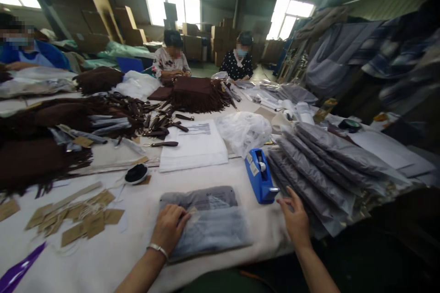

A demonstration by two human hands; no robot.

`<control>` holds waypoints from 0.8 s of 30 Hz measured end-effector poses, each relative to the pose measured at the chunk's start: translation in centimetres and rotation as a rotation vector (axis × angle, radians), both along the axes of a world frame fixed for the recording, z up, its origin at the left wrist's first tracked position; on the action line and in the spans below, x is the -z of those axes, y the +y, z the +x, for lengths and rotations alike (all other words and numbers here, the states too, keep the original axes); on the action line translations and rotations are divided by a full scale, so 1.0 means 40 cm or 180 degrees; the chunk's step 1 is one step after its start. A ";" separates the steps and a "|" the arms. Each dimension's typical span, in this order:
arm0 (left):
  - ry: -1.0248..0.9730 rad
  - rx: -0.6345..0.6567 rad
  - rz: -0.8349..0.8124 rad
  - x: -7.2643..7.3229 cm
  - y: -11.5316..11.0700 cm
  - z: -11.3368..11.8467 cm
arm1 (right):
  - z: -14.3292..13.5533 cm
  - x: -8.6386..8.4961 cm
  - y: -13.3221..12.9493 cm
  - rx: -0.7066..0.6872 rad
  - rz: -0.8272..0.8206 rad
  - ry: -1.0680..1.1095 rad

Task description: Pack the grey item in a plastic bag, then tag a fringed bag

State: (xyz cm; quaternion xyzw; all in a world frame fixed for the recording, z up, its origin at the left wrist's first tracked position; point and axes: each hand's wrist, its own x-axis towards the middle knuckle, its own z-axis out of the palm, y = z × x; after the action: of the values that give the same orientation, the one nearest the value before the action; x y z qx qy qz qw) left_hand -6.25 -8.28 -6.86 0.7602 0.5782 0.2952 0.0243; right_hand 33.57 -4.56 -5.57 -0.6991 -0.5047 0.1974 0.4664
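Sealing step, by the look of it: left hand [169, 227] lies flat, fingers spread, pinning the bagged grey garment [206, 222] on the surface's near edge, while right hand [294, 217], open and empty, reaches beside the blue tape dispenser [259, 176]; next needs tape.

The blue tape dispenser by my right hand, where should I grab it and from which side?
Probably grip the blue tape dispenser across its long flat side walls, mid-body, coming from above. The right hand is nearest, beside its near end. That near end carries the cutter, so avoid it; the left hand rests on the bagged garment.
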 end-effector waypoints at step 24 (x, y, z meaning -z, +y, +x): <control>0.0331 -0.0165 -0.0023 -0.004 0.002 0.014 | -0.437 -0.043 0.108 -0.2837 -0.0580 -0.3068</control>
State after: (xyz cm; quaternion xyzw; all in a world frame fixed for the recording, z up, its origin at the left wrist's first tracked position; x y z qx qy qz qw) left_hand -5.69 -8.19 -6.69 0.7592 0.5993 0.2537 -0.0106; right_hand 16.09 -0.25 -3.85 -0.4702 -0.8791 0.0786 0.0011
